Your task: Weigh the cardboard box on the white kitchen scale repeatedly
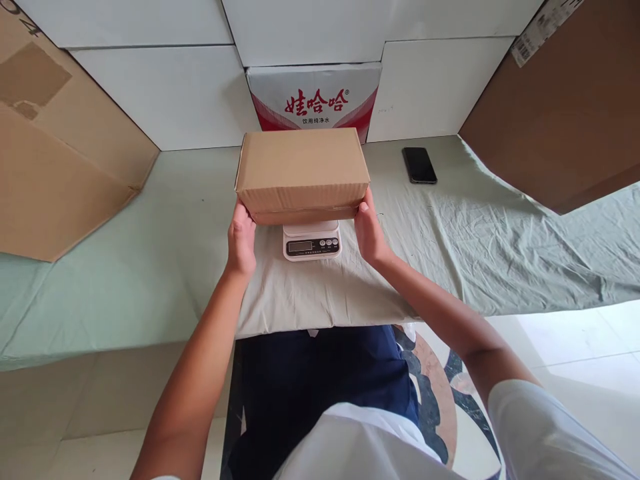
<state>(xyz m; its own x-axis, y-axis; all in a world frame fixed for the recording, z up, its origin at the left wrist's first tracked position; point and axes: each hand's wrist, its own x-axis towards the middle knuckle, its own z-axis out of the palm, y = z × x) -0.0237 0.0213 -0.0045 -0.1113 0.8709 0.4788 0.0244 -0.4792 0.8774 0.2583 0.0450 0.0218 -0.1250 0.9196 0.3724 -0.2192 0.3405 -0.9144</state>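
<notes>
A closed brown cardboard box is held level between both hands over a small white digital scale. My left hand grips the box's near left corner, and my right hand grips its near right corner. Both thumbs show on the outer sides; the other fingers are mostly hidden at or under the box. The scale's front, with a blank-looking display and several buttons, sticks out below the box, which hides most of its platform. Whether the box touches the platform I cannot tell.
A black phone lies on the green cloth at the right. Behind stand white panels and a red-and-white carton. Large cardboard sheets flank the left, with another brown cardboard panel on the right.
</notes>
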